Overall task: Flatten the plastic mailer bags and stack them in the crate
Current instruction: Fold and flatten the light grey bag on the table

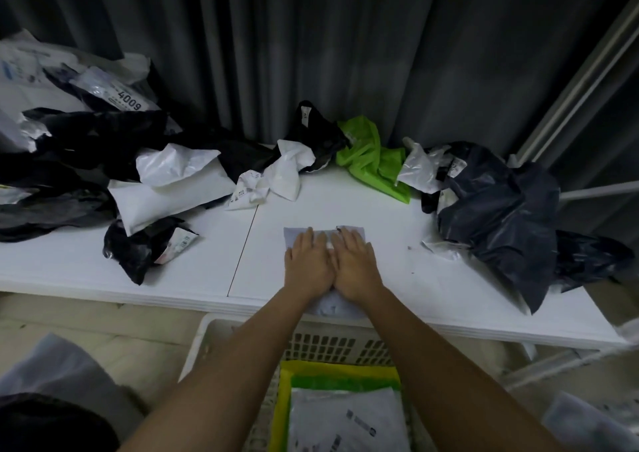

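A pale grey mailer bag lies flat on the white table near its front edge. My left hand and my right hand press down on it side by side, palms flat, fingers spread forward, holding nothing. Most of the bag is hidden under my hands; its near end hangs at the table edge. Below the table stands a white slatted crate with a flat stack inside: a grey mailer with labels on top of green and yellow bags.
Crumpled black and white mailers pile up at the table's left. A bright green bag lies at the back middle. Dark grey bags heap at the right. A dark curtain hangs behind the table.
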Demonstrator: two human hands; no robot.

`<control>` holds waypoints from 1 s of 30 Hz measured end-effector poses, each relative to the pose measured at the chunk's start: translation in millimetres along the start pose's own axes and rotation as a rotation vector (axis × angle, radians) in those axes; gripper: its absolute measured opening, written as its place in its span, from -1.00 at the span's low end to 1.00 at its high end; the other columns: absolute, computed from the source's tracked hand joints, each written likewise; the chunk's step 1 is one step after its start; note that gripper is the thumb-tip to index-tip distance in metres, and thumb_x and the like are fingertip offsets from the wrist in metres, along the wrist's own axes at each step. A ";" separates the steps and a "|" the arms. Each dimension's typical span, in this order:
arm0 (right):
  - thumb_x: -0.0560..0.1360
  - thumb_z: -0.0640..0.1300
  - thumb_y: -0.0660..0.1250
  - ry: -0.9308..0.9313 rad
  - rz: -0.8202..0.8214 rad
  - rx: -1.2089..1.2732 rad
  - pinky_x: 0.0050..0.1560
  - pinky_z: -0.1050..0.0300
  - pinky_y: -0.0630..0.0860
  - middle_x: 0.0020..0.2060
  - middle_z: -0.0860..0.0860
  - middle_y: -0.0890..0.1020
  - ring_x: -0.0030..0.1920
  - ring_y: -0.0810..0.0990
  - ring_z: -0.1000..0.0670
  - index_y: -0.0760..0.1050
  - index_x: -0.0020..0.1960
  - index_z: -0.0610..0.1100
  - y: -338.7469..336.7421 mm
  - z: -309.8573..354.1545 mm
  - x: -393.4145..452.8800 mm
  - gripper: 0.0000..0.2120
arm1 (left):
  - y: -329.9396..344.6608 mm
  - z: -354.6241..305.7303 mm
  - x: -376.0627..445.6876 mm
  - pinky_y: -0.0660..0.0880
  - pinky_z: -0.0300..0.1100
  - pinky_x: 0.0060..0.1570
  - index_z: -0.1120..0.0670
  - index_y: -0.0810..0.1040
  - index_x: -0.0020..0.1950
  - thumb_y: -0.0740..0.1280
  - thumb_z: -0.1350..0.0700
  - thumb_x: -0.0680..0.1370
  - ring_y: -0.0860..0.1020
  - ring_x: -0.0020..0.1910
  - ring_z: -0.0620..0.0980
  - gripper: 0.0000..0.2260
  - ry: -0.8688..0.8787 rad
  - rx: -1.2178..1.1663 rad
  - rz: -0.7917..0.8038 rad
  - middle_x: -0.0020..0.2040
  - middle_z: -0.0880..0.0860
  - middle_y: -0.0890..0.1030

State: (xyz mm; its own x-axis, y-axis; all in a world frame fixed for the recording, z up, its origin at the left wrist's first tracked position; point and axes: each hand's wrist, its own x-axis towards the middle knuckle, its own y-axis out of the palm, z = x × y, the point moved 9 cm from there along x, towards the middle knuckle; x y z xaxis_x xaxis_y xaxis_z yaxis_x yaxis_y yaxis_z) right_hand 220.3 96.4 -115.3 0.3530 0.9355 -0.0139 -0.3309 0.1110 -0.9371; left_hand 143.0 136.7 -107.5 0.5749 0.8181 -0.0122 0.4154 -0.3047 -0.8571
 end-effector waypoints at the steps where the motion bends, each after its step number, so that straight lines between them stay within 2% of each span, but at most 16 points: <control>1: 0.67 0.02 -0.07 0.006 0.023 -0.027 0.51 -0.03 -0.14 0.56 0.00 -0.02 0.55 -0.10 -0.03 0.01 0.56 -0.04 6.9 -2.1 2.2 -0.53 | 5.1 -0.1 3.4 0.05 0.05 0.47 0.10 0.15 0.53 0.01 0.02 0.66 0.04 0.54 0.09 -0.56 0.007 0.006 0.014 0.56 0.15 0.08; 5: 0.66 0.09 -0.18 0.029 0.047 -0.075 0.50 -0.04 -0.18 0.56 0.02 -0.09 0.55 -0.16 -0.04 -0.07 0.57 0.00 27.4 -11.8 4.1 -0.49 | 29.1 17.5 6.5 -0.09 0.06 0.47 0.07 0.07 0.56 -0.07 -0.01 0.67 -0.06 0.55 0.03 -0.54 0.013 0.076 0.042 0.58 0.07 0.02; 8: 0.42 0.21 -0.45 -0.016 0.001 -0.136 0.49 -0.07 -0.21 0.56 -0.01 -0.11 0.55 -0.19 -0.07 -0.08 0.57 0.00 30.1 -8.8 1.9 -0.23 | 37.9 23.3 3.6 -0.18 0.04 0.47 0.05 0.04 0.57 -0.33 -0.13 0.53 -0.10 0.56 0.02 -0.36 0.081 0.176 -0.021 0.58 0.05 0.01; 10: 0.35 0.19 -0.48 -0.036 -0.014 -0.174 0.48 -0.08 -0.25 0.56 -0.03 -0.11 0.55 -0.20 -0.08 -0.06 0.57 -0.02 31.8 -7.6 2.5 -0.17 | 42.2 24.6 3.7 -0.22 0.06 0.46 0.05 0.03 0.57 -0.38 -0.14 0.47 -0.11 0.56 0.03 -0.29 0.115 0.218 -0.040 0.58 0.06 0.01; 13: 0.40 0.17 -0.45 -0.048 -0.041 -0.208 0.48 -0.10 -0.27 0.56 -0.05 -0.08 0.55 -0.19 -0.10 -0.03 0.57 -0.03 32.7 -6.1 2.0 -0.21 | 47.2 29.3 5.5 -0.24 0.08 0.46 0.06 0.03 0.57 -0.36 -0.12 0.49 -0.11 0.56 0.05 -0.32 0.111 0.276 -0.021 0.58 0.07 0.01; 17: 0.45 0.18 -0.40 -0.038 -0.058 -0.195 0.48 -0.14 -0.20 0.56 -0.03 -0.07 0.55 -0.16 -0.10 -0.03 0.57 0.00 39.5 -11.9 1.9 -0.27 | 47.1 30.4 5.9 0.03 0.20 0.40 0.11 0.31 0.48 -0.08 -0.07 0.58 0.22 0.49 0.14 -0.47 0.104 0.303 -0.057 0.48 0.13 0.30; 18: 0.44 0.19 -0.41 -0.032 -0.054 -0.189 0.48 -0.14 -0.20 0.56 -0.02 -0.09 0.55 -0.17 -0.10 -0.06 0.57 0.02 40.4 -12.8 2.2 -0.27 | 47.2 30.8 6.1 0.06 0.20 0.39 0.10 0.33 0.47 -0.07 -0.06 0.58 0.24 0.48 0.14 -0.48 0.111 0.305 -0.072 0.48 0.13 0.32; 23: 0.40 0.20 -0.48 -0.016 -0.018 -0.183 0.48 -0.11 -0.28 0.55 0.00 -0.22 0.54 -0.27 -0.06 -0.21 0.56 0.07 45.7 -16.9 2.1 -0.27 | 49.0 33.9 6.2 -0.28 0.10 0.44 -0.04 -0.04 0.57 -0.36 -0.15 0.48 -0.17 0.55 0.04 -0.34 0.088 0.307 -0.041 0.58 0.05 -0.09; 27: 0.45 0.20 -0.43 -0.018 -0.042 -0.174 0.47 -0.13 -0.27 0.55 -0.01 -0.18 0.54 -0.24 -0.07 -0.17 0.56 0.06 49.7 -19.0 2.7 -0.30 | 51.2 37.2 6.1 -0.25 0.09 0.47 -0.07 -0.16 0.56 -0.45 -0.17 0.42 -0.24 0.54 0.02 -0.30 0.049 0.321 -0.020 0.57 0.04 -0.20; 30: 0.45 0.21 -0.44 -0.008 -0.041 -0.191 0.48 -0.14 -0.27 0.55 -0.01 -0.21 0.54 -0.25 -0.06 -0.21 0.56 0.07 52.9 -21.4 3.9 -0.31 | 52.1 38.5 5.2 -0.22 0.07 0.49 -0.09 -0.19 0.56 -0.47 -0.19 0.40 -0.24 0.54 0.03 -0.29 0.026 0.299 -0.011 0.57 0.05 -0.22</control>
State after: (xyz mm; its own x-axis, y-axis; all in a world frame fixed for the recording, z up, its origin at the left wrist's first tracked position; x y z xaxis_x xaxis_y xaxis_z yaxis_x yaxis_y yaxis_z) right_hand 222.8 98.7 -172.4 0.3552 0.9344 0.0274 -0.1444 0.0838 -0.9860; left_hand 140.6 143.9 -172.0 0.5913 0.8064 0.0080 0.1981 -0.1356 -0.9708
